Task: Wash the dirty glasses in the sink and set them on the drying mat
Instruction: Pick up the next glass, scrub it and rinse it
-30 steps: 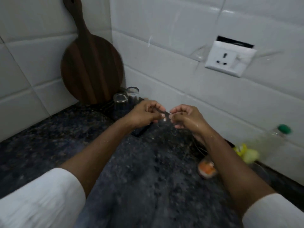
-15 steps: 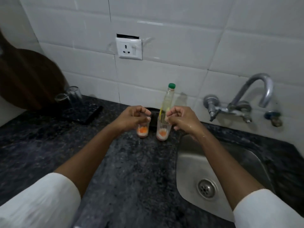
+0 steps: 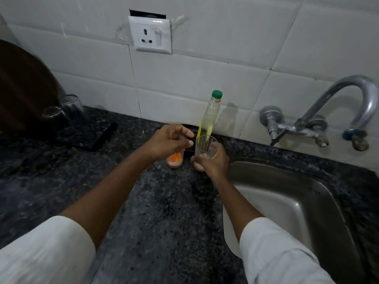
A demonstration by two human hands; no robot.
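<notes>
Two dirty glasses stand on the dark counter beside the sink (image 3: 297,203). My right hand (image 3: 213,160) is wrapped around the clear glass (image 3: 205,144), whose base with pale residue rests on the counter. The other glass (image 3: 175,159) holds orange residue; my left hand (image 3: 169,141) is curled over its top and hides the rim, so any grip is unclear. At the far left, two clean glasses (image 3: 72,107) stand on the black drying mat (image 3: 98,138).
A bottle of yellowish liquid (image 3: 211,113) with a green cap stands right behind the dirty glasses. The metal tap (image 3: 348,89) arches over the sink at right. A round wooden board (image 3: 24,89) leans on the left wall. A wall socket (image 3: 150,36) sits above.
The view swung right from the drying mat to the sink. Both hands came to the dirty glasses, and my right hand has closed around the clear glass.
</notes>
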